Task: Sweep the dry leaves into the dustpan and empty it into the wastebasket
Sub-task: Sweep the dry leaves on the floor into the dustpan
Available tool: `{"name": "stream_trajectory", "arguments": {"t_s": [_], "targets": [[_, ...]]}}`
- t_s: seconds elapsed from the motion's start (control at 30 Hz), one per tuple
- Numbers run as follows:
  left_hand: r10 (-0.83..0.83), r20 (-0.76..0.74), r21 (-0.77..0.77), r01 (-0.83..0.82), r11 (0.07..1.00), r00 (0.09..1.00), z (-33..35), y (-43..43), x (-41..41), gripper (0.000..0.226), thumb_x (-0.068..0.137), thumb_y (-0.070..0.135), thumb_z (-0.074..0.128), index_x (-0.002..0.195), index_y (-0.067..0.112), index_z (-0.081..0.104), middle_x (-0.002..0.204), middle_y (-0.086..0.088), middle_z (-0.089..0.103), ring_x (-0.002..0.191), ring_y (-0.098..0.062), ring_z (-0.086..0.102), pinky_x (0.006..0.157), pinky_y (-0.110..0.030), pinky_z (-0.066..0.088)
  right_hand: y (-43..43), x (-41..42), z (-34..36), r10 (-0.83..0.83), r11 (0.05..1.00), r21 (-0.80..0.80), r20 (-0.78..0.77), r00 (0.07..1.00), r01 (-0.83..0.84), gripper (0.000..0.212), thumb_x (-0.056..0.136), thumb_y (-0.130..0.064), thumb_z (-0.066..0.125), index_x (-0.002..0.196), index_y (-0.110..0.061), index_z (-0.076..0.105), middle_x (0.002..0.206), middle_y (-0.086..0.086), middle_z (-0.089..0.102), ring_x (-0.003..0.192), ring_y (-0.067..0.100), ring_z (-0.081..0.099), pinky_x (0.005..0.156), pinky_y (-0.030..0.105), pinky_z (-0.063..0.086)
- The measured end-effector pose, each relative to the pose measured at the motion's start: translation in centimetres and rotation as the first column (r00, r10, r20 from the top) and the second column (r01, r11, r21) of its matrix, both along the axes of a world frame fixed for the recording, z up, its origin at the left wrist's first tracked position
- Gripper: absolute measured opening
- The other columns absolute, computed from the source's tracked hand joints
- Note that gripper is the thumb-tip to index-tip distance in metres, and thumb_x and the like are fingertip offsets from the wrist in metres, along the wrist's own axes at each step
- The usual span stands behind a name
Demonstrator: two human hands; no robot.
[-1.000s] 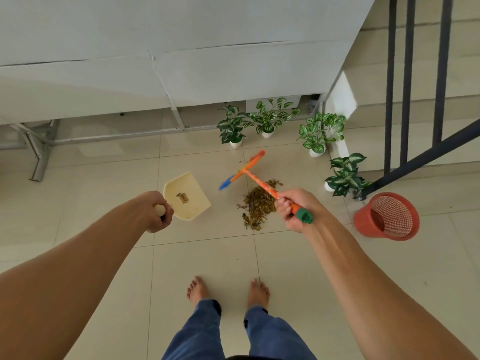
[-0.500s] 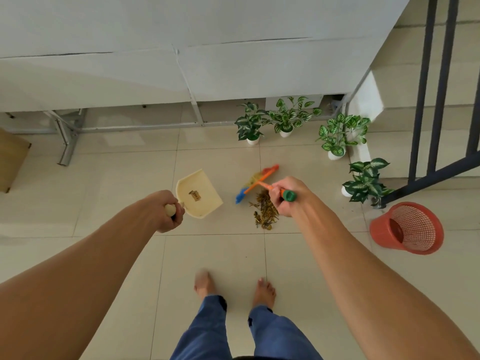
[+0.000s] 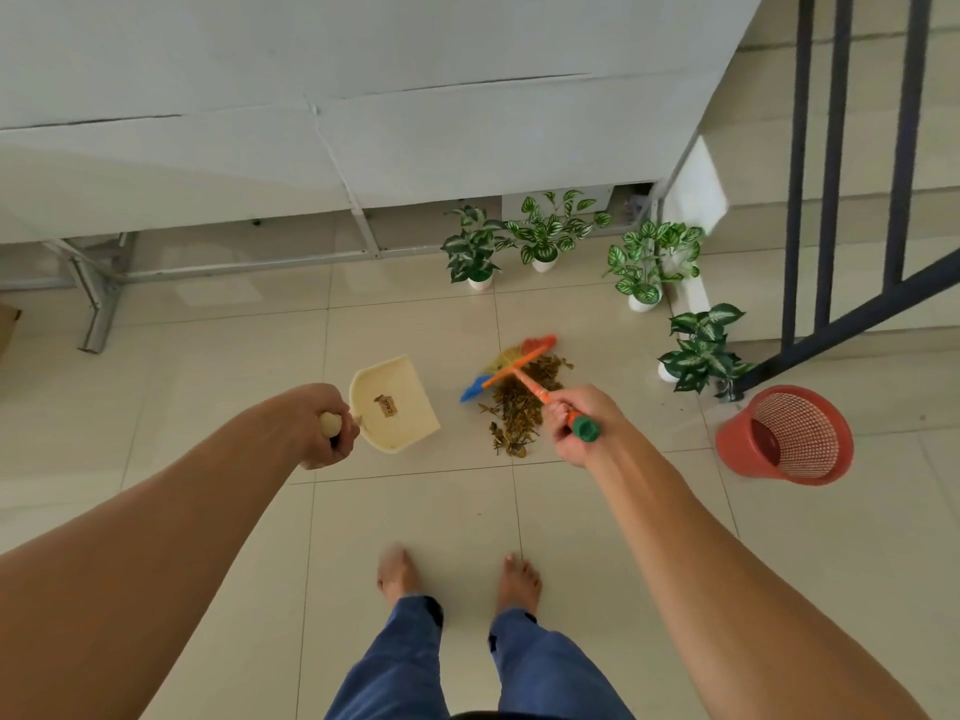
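Observation:
A pile of dry brown leaves [image 3: 519, 402] lies on the tiled floor ahead of my feet. My right hand [image 3: 576, 428] grips the orange handle of a small broom [image 3: 514, 366]; its coloured bristle head rests at the pile's far edge. My left hand [image 3: 327, 428] holds the handle of a cream dustpan [image 3: 395, 407], which sits to the left of the pile with a small paper label inside. A red mesh wastebasket [image 3: 787, 439] stands on the floor to the right, tilted towards me.
Several potted green-and-white plants [image 3: 644, 267] stand behind and right of the pile, the nearest plant [image 3: 696, 350] beside the wastebasket. A dark stair railing [image 3: 841, 314] rises at the right. A white panel on metal legs [image 3: 98, 304] runs along the back.
The broom head has moved from the left side of the pile to its far edge. The dustpan stays to the left of the pile. The camera view has shifted slightly.

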State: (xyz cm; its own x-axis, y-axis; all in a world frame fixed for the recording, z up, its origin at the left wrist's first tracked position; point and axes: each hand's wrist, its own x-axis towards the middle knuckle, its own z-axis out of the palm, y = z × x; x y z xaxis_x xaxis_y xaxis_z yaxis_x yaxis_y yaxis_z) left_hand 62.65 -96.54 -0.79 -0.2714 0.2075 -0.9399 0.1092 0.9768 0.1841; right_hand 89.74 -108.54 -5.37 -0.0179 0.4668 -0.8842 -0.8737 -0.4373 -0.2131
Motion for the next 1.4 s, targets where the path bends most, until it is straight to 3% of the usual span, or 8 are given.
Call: {"name": "stream_trajectory", "arguments": {"t_s": [0.17,0.33,0.5,0.63,0.77,1.17,1.3,1.4], "targets": [[-0.043,-0.004,-0.019,0.043,0.999,0.999,-0.5,0.7,1.1,0.019,0.094,0.0,0.048,0.111,-0.001,0.056,0.077,-0.015,0.057,0.047,-0.012,0.047,0.035,-0.018,0.047,-3.8,4.6,3.8,-0.027,0.999,0.043,-0.029,0.999,0.029,0.016,0.1,-0.003,0.045,0.112,0.003,0.052,0.063,-0.001,0.042,0.032,0.003,0.04,0.028,0.013,0.037],[-0.075,-0.022,-0.023,0.074,0.997,0.997,-0.4,0.7,3.0,0.023,0.089,-0.003,0.046,0.109,0.003,0.054,0.08,-0.013,0.055,0.048,-0.013,0.046,0.034,-0.019,0.047,-4.4,7.9,5.5,0.314,0.949,-0.068,0.244,0.918,-0.306,0.01,0.099,-0.01,0.044,0.105,-0.009,0.053,0.058,-0.003,0.044,0.033,0.001,0.038,0.026,0.014,0.03],[-0.033,-0.019,-0.004,0.033,0.999,0.999,0.4,0.5,4.9,0.025,0.087,-0.004,0.042,0.107,0.005,0.052,0.082,-0.009,0.051,0.052,-0.012,0.045,0.042,-0.02,0.049,-3.9,8.7,6.3,0.718,0.669,-0.435,0.589,0.371,-0.602,0.008,0.091,-0.004,0.05,0.085,-0.005,0.056,0.065,0.006,0.057,0.036,0.008,0.049,0.034,0.018,0.039],[0.017,0.02,0.0,-0.017,1.0,1.0,0.6,0.6,5.2,0.024,0.088,-0.007,0.04,0.106,0.005,0.051,0.087,-0.009,0.05,0.054,-0.011,0.044,0.042,-0.018,0.047,-3.4,8.0,4.2,0.815,0.452,-0.667,0.578,-0.028,-0.593,0.016,0.089,-0.009,0.052,0.092,0.002,0.063,0.074,0.01,0.069,0.067,0.023,0.066,0.065,0.032,0.053],[0.037,0.073,-0.02,-0.035,0.999,0.997,0.5,0.5,5.0,0.017,0.091,-0.005,0.039,0.101,-0.001,0.052,0.083,-0.011,0.05,0.054,-0.01,0.044,0.034,-0.017,0.044,-3.4,6.5,2.3,0.837,0.298,-0.759,0.499,-0.224,-0.579,0.019,0.09,-0.01,0.045,0.104,-0.008,0.058,0.092,0.01,0.072,0.069,0.021,0.059,0.06,0.028,0.045],[0.1,-0.013,-0.008,-0.1,0.995,0.995,-0.9,1.7,6.6,0.012,0.09,-0.002,0.045,0.095,0.008,0.048,0.071,-0.005,0.048,0.051,-0.011,0.045,0.032,-0.017,0.039,-8.3,6.3,1.5,0.887,0.268,-0.767,0.433,-0.162,-0.583,0.018,0.089,-0.015,0.055,0.102,-0.008,0.065,0.07,0.007,0.072,0.064,0.019,0.073,0.072,0.034,0.06],[0.209,0.043,-0.026,-0.208,0.978,0.977,2.6,1.4,8.1,0.021,0.091,0.0,0.037,0.1,0.007,0.054,0.068,-0.004,0.045,0.046,-0.01,0.043,0.032,-0.016,0.037,-7.7,4.6,1.7,0.874,0.263,-0.805,0.432,-0.222,-0.531,0.014,0.091,-0.014,0.051,0.098,-0.009,0.061,0.071,0.005,0.07,0.061,0.016,0.07,0.054,0.026,0.052],[0.093,0.148,0.046,-0.101,0.994,0.985,5.1,-6.4,9.8,0.061,0.045,-0.026,0.001,0.064,-0.017,0.057,0.06,0.007,0.033,0.053,-0.005,0.034,0.055,-0.004,0.041,-6.8,2.7,1.0,0.871,0.259,-0.806,0.433,-0.232,-0.532,0.015,0.091,-0.015,0.052,0.102,-0.008,0.06,0.082,0.007,0.071,0.072,0.02,0.072,0.058,0.027,0.052]]}}
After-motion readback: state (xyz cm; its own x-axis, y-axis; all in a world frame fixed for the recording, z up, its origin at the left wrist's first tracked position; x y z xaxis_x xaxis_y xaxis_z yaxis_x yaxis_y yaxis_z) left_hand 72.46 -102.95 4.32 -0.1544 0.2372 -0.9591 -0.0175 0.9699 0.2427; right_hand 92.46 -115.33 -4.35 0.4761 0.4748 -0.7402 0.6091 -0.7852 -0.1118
